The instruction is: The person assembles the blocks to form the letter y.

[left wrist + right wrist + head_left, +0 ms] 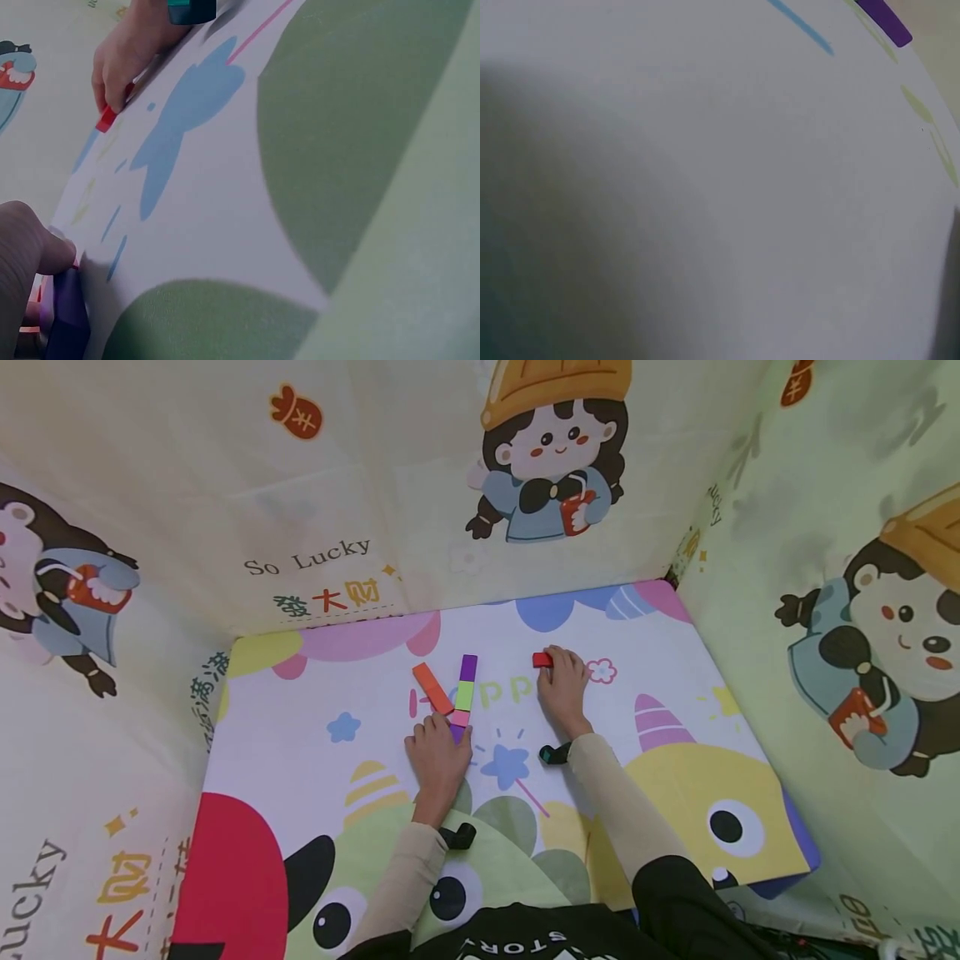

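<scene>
A row of blocks runs away from me on the mat: a purple block (456,733) nearest, then pink (460,718), light green (464,696) and a far purple one (468,667). My left hand (437,764) grips the nearest purple block, its thumb on the right side and its fingers on the left. An orange block (432,688) lies slanted left of the row, its near end close to the pink piece. To the right, my right hand (564,689) pinches a red block (541,660), which also shows in the left wrist view. The right wrist view misses that hand's fingers.
A white printed mat (300,752) with cartoon figures covers the table. Patterned cloth walls (420,502) stand behind it and on both sides. Dark wrist-worn devices (553,754) sit on both wrists. The right wrist view shows mostly mat, with one purple block end (885,21).
</scene>
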